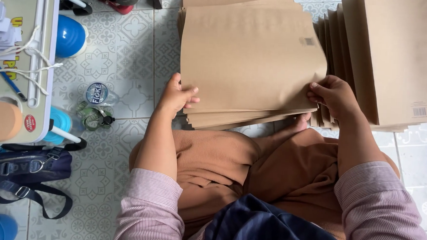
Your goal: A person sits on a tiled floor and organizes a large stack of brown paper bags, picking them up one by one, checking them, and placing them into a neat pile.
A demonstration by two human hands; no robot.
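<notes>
— Several brown paper sheets (249,59), maybe flat envelopes or bags, lie in one stack on the tiled floor (124,82) in front of the person's crossed legs. Do you see who holds them?

— Yes, both hands do. The left hand (175,95) holds the near left edge of the top sheets, thumb on top and the other fingers under, so it is closed on the paper. The right hand (333,95) pinches the near right corner in the same way, closed on the same sheets.

— Which step is this, in your opinion?

— I judge that the top sheets are being lifted or squared, because the near edges are fanned a little under the hands. Whether one sheet or a few are in the grip, I cannot tell.

— And what does the next move need?

— I think both hands must rise evenly, so the thin paper does not bend or slip from the fan.

— What is around the stack?

— Just beside it on the right stands a second row of brown sheets (394,56), overlapping like tiles and touching the right hand's side. On the left, well apart, there is a small plastic bottle (98,95) lying on the floor, a blue round thing (69,36), and a low folding table (27,102) with white string (19,63) and a blue pen (9,82) on it. A dark bag (24,171) lies under the table edge.
</notes>
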